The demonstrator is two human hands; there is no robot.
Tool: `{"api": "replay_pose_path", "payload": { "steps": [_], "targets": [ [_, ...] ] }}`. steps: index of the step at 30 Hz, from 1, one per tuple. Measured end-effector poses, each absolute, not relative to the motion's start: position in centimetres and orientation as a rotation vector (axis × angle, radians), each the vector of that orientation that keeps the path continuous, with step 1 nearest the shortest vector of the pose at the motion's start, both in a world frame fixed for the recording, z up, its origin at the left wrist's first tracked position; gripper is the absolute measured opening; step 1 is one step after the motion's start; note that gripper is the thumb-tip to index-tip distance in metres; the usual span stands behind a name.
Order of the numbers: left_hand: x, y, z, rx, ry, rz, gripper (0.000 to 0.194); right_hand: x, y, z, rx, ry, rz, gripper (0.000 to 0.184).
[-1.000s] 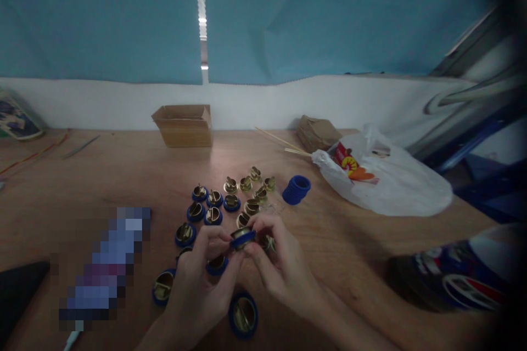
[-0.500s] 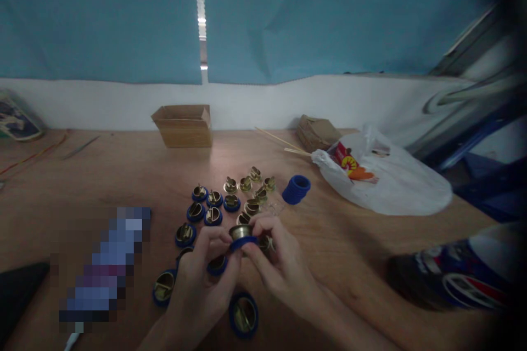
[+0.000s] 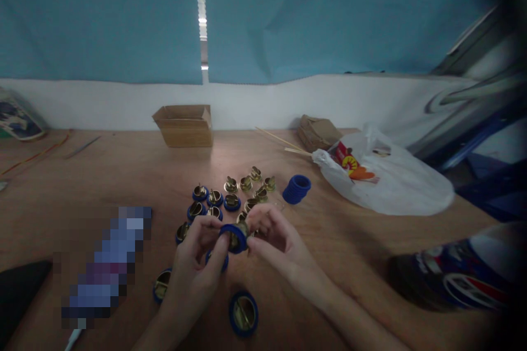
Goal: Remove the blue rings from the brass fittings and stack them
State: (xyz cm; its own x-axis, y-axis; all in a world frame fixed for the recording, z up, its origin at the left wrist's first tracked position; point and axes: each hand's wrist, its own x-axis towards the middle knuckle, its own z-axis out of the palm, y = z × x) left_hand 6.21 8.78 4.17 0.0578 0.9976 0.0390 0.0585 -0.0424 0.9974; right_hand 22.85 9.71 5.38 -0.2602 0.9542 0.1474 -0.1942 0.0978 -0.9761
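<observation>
Between my two hands, above the wooden table, is a round brass fitting with a blue ring (image 3: 234, 238) around its rim, tilted so the ringed face points towards me. My left hand (image 3: 201, 258) pinches the ring's left side between thumb and fingers. On the right, my right hand (image 3: 280, 244) has its thumb and fingertips closed at the brass part. Several ringed brass fittings (image 3: 232, 202) stand below and left of my hands. Behind my right hand are several brass fittings without rings (image 3: 246, 183), some partly hidden. One ringed fitting (image 3: 243, 313) lies nearest me.
A stack of blue rings (image 3: 296, 189) leans right of the fittings. Further back stand a cardboard box (image 3: 189, 131), a brown package (image 3: 317, 131) and a white plastic bag (image 3: 403, 181). A dark drink bottle (image 3: 448, 274) lies at right, a blurred-out phone-like object (image 3: 107, 263) at left.
The held fitting has turned from brass side up to ringed face towards me, and shifted slightly left. My right hand's fingers have shifted around it. The fittings on the table stay put.
</observation>
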Motion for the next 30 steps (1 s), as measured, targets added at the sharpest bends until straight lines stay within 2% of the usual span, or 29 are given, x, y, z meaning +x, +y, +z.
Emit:
{"api": "replay_pose_path", "payload": {
  "steps": [9,30],
  "targets": [
    [6.3,9.2,4.5,1.209,1.080,1.174,0.010,22.5,9.2,5.1,-0.905,-1.384,1.314,0.034],
    [6.3,9.1,4.0,1.221,0.952,1.122,0.012,22.4,8.9,5.5,-0.974,-1.513,1.102,0.022]
  ]
}}
